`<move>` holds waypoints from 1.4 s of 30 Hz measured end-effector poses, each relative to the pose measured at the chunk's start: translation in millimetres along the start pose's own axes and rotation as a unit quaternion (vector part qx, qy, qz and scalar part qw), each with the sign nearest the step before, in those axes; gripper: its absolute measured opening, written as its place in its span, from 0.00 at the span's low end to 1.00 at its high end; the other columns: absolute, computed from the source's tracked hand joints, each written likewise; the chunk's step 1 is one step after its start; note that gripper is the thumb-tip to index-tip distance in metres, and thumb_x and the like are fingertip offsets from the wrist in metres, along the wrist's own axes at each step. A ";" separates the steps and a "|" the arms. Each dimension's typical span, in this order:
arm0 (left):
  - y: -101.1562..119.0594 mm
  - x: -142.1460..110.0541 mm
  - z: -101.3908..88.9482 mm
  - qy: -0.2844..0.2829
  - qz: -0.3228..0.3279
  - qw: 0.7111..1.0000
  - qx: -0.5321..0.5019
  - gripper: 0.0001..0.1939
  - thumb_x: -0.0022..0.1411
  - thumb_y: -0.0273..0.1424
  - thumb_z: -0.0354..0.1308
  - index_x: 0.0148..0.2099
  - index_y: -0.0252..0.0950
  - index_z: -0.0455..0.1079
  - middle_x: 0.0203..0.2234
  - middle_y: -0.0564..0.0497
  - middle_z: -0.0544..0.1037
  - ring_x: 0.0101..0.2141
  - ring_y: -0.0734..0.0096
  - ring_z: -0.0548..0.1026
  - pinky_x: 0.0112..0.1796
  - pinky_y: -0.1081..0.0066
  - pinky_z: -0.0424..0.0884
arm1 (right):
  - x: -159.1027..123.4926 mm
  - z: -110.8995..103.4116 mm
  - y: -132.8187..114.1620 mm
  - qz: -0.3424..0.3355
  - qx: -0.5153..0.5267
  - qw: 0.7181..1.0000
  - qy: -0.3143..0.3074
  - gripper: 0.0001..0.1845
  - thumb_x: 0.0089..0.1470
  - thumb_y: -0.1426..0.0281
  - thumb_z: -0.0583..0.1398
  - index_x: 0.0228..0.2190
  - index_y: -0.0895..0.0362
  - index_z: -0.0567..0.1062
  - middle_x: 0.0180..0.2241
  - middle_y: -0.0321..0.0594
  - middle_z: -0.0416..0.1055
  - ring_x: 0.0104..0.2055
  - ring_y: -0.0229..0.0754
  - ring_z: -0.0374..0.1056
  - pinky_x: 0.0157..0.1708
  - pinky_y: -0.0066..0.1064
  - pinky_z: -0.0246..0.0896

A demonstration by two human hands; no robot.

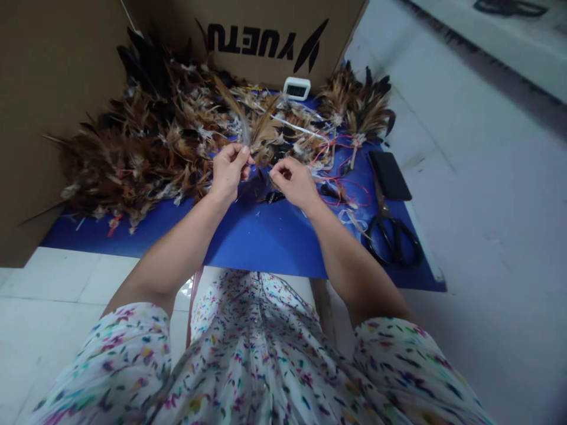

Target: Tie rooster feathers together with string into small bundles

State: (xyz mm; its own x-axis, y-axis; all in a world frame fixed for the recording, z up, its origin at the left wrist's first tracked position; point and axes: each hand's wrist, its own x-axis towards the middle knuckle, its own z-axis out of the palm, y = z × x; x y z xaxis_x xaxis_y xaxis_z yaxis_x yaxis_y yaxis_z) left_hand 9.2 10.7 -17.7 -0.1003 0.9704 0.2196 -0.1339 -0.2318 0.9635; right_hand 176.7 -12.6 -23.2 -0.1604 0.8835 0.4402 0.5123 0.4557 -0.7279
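Note:
My left hand [229,171] pinches a brown feather [234,106] near its pale, fluffy base, and its vane points up and away from me. To the right, my right hand [295,182] is closed with thumb and fingertips together. Whatever sits in that pinch is too small to make out. Beyond both hands, a large heap of brown and black feathers [159,141] spreads over the blue tabletop [266,242]. Red string [354,192] lies in loose loops to the right of my right hand.
Black-handled scissors [394,239] and a black phone [390,175] lie at the table's right side. A white digital timer [296,88] stands at the back before a cardboard box [261,23]. Another feather bunch [361,106] rests at the back right.

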 end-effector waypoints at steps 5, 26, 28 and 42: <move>0.9 0.3 -0.3 0.008 -0.006 1.000 -0.007 0.17 0.62 0.41 0.64 0.29 0.37 0.63 0.18 0.59 0.70 0.13 0.86 0.61 0.14 0.81 0.57 | -2.6 0.0 0.6 -0.038 -0.041 0.998 -0.036 0.03 0.53 0.73 0.59 0.28 0.55 0.72 0.32 0.38 0.70 0.36 0.41 0.66 0.40 0.35 0.61; -1.5 2.0 -2.9 0.003 -0.006 1.000 -0.010 0.16 0.63 0.40 0.64 0.29 0.37 0.64 0.19 0.58 0.70 0.14 0.85 0.62 0.15 0.80 0.58 | -8.1 23.1 -11.2 -0.048 -0.198 0.969 -0.140 0.06 0.58 0.75 0.56 0.32 0.59 0.74 0.37 0.47 0.74 0.41 0.46 0.67 0.45 0.39 0.60; 0.7 1.7 -2.8 0.002 -0.013 1.000 -0.017 0.16 0.63 0.38 0.64 0.29 0.37 0.63 0.19 0.58 0.70 0.14 0.85 0.62 0.15 0.80 0.58 | -5.9 17.4 -7.7 -0.006 -0.101 0.990 -0.095 0.05 0.57 0.74 0.58 0.30 0.57 0.73 0.32 0.41 0.73 0.35 0.41 0.67 0.41 0.36 0.61; 4.5 -1.3 0.9 0.014 -0.031 0.999 -0.021 0.18 0.61 0.39 0.65 0.28 0.37 0.62 0.18 0.59 0.70 0.13 0.86 0.61 0.14 0.82 0.57 | -5.2 -1.3 -16.8 0.193 0.328 0.925 -0.005 0.18 0.42 0.66 0.72 0.34 0.55 0.73 0.24 0.30 0.74 0.26 0.33 0.71 0.28 0.27 0.69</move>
State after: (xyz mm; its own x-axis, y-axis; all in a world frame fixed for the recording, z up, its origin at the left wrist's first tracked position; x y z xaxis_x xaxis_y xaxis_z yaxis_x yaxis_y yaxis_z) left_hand 9.6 8.4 -13.4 -0.1187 0.9808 0.1547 -0.1815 -0.1746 0.9678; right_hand 170.1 -25.0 -12.6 -0.0827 0.9935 0.0786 -0.0885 0.0712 -0.9935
